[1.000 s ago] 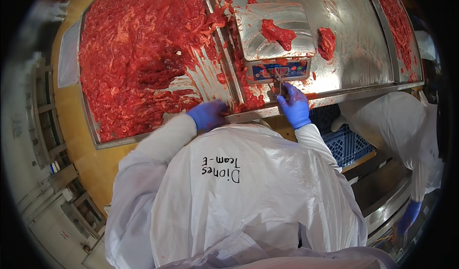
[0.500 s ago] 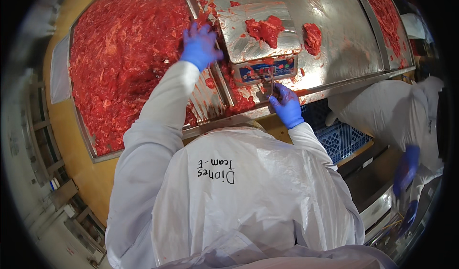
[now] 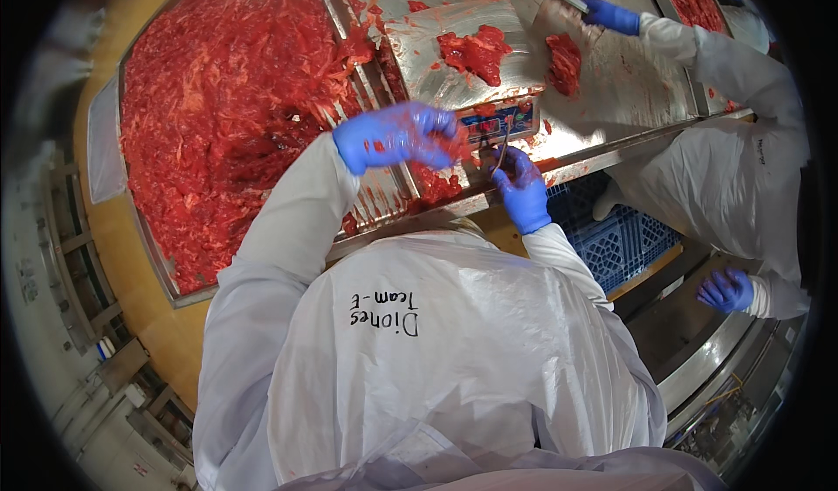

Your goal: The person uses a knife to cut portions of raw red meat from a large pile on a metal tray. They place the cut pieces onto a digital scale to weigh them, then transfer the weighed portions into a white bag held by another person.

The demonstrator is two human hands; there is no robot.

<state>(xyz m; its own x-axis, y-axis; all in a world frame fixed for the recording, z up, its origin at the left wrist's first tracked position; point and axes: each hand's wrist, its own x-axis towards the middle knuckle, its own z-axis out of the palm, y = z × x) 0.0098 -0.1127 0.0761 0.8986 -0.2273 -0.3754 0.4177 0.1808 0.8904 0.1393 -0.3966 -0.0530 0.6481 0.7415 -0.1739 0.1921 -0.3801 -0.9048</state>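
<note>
Beside the scale [image 3: 445,89], left hand [image 3: 393,137] newly arrived, co-worker's hand [image 3: 613,17] now beyond

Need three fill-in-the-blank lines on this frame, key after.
The big raw meat heap lies to the ____ of the scale.
The left hand and the right hand both wear ____ gloves.
The co-worker's sleeve, reaching over the table, is ____.

Missing words: left; blue; white.

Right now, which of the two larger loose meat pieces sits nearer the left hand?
The meat piece on the scale; the other piece lies farther right, on the steel table.
</note>
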